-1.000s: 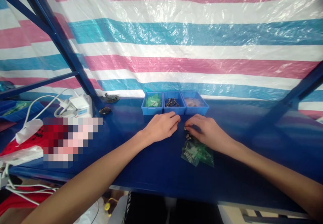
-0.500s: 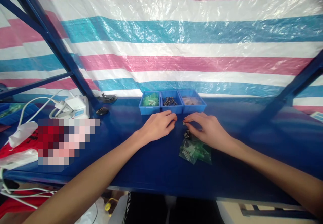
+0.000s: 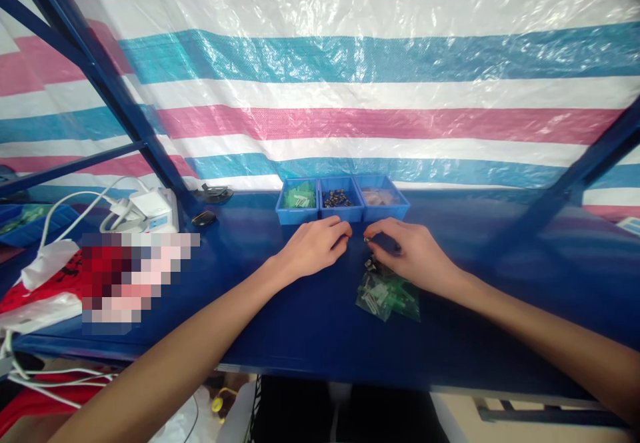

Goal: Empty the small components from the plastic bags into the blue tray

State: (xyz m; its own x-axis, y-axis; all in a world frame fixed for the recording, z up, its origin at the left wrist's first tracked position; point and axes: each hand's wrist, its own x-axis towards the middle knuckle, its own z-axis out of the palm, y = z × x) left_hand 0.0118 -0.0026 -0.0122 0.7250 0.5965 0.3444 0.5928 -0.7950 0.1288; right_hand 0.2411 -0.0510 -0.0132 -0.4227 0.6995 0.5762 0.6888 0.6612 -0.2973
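Note:
My left hand (image 3: 320, 246) is closed, its fingers curled together just in front of the middle blue bin (image 3: 341, 213); what it pinches, if anything, is hidden. Between the thumb and forefinger of my right hand (image 3: 413, 250) is a small metal part (image 3: 367, 239). Under that hand lie a few dark and silvery small parts (image 3: 371, 263). Clear bags with green and silver pieces (image 3: 385, 296) rest on the blue table just nearer to me.
Beside the middle bin stand a left bin (image 3: 297, 216) with green bags and a right bin (image 3: 387, 213) with pale contents. A power strip (image 3: 170, 213) with white cables, a black oval object (image 3: 203, 218) and red cloth (image 3: 60, 276) are at left.
The small metal part has turned slightly in my right fingertips, and that hand has shifted a little. My left hand looks nearly the same.

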